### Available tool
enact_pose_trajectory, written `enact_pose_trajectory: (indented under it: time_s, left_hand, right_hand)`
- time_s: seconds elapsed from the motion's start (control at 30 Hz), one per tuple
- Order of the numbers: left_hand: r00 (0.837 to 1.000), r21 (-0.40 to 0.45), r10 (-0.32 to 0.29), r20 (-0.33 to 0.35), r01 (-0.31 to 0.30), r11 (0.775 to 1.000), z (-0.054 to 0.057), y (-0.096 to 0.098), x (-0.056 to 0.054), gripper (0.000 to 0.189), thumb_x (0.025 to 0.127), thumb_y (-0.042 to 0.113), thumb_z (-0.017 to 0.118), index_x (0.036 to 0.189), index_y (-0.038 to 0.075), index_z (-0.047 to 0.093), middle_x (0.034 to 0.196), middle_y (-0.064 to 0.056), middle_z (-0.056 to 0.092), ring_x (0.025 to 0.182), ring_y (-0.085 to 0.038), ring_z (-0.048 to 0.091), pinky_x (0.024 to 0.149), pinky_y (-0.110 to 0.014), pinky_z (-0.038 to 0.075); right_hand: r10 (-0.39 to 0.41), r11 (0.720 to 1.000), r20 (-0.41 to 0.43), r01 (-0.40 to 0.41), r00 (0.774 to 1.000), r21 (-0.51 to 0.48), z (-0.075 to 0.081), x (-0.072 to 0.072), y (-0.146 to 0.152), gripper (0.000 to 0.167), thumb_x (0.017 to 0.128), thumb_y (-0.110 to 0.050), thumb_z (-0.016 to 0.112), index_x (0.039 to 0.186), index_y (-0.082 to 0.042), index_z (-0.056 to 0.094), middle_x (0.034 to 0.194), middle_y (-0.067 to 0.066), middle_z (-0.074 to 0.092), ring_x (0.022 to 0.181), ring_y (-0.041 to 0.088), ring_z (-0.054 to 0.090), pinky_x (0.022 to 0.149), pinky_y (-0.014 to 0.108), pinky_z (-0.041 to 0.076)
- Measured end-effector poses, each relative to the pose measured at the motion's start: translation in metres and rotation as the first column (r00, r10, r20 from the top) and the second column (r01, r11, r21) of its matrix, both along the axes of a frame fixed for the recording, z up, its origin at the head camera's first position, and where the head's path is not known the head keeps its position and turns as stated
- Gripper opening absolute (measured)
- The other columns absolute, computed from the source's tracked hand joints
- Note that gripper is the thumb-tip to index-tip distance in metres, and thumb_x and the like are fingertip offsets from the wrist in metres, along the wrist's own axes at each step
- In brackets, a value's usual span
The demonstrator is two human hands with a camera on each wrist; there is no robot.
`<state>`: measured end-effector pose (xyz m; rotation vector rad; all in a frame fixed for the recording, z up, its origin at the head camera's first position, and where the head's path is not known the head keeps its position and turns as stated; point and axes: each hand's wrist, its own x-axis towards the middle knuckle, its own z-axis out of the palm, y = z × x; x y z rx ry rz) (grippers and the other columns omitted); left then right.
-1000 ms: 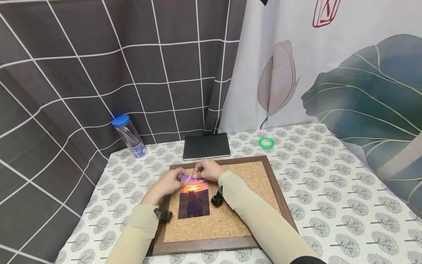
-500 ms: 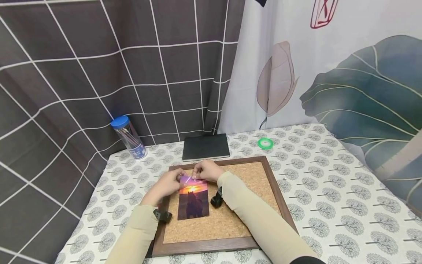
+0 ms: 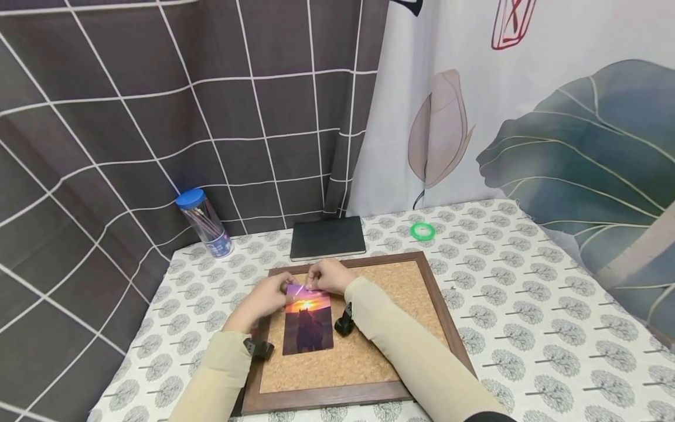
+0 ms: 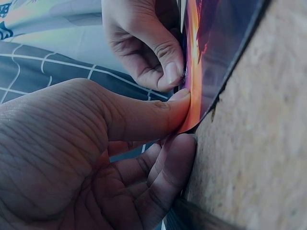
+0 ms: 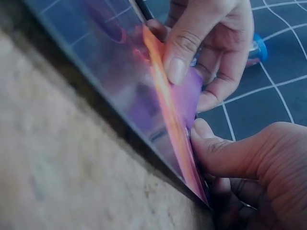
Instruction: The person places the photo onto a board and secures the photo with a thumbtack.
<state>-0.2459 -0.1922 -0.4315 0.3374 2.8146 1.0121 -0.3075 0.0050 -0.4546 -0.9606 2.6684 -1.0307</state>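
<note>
A glossy photo (image 3: 307, 328) of a dark horse before a sunset lies over the left part of a wood-framed cork board (image 3: 392, 287). My left hand (image 3: 263, 300) pinches its upper left edge. In the left wrist view, the left thumb (image 4: 158, 112) presses on the printed face while the fingers curl behind. At the top edge, close to the left fingertips, my right hand (image 3: 331, 275) pinches the photo between thumb and index finger. Its thumb (image 5: 225, 153) lies along the purple border in the right wrist view. The fingers behind the photo are mostly hidden there.
Behind the board lies a black notebook (image 3: 328, 238). A clear tube with a blue lid (image 3: 205, 223), filled with thin sticks, stands at the back left. A green tape roll (image 3: 423, 231) rests at the back right on the tree-patterned tablecloth (image 3: 527, 328).
The head view has shifted slightly, so the scene sits a little lower and further left. Both hands keep their grip at the photo's top.
</note>
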Motion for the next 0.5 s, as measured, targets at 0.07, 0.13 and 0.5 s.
enact_pose_trajectory:
  time_s: [0.07, 0.13, 0.5]
  left_hand:
    - [1.0, 0.002, -0.001, -0.001, 0.001, 1.0, -0.001, 0.0, 0.0, 0.032, 0.077, -0.003, 0.072, 0.106, 0.008, 0.066, 0.079, -0.003, 0.065, 0.057, -0.016, 0.057, 0.053, -0.031, 0.049]
    - [1.0, -0.001, -0.003, -0.006, 0.003, 1.0, -0.001, -0.001, 0.0, 0.031, 0.077, -0.003, 0.072, 0.106, 0.009, 0.066, 0.079, -0.003, 0.065, 0.057, -0.016, 0.057, 0.053, -0.031, 0.049]
    - [1.0, 0.014, -0.003, -0.012, 0.003, 1.0, -0.002, 0.0, 0.002, 0.031, 0.077, -0.003, 0.072, 0.105, 0.009, 0.067, 0.08, -0.004, 0.066, 0.059, -0.017, 0.058, 0.054, -0.031, 0.05]
  right_hand:
    - [0.006, 1.0, -0.016, -0.006, 1.0, 0.0, -0.001, 0.0, 0.0, 0.011, 0.085, -0.017, 0.081, 0.077, -0.015, 0.073, 0.07, -0.008, 0.064, 0.065, 0.007, 0.053, 0.065, 0.022, 0.045]
    - [0.01, 1.0, -0.029, -0.01, 1.0, -0.001, -0.003, -0.002, 0.0, 0.011, 0.085, -0.018, 0.081, 0.077, -0.015, 0.073, 0.07, -0.009, 0.064, 0.065, 0.007, 0.053, 0.065, 0.022, 0.045]
    - [0.051, 0.996, 0.004, -0.051, 0.999, -0.07, -0.012, -0.005, 0.006, 0.01, 0.086, -0.019, 0.08, 0.079, -0.017, 0.073, 0.069, -0.01, 0.063, 0.063, 0.005, 0.053, 0.062, 0.022, 0.046]
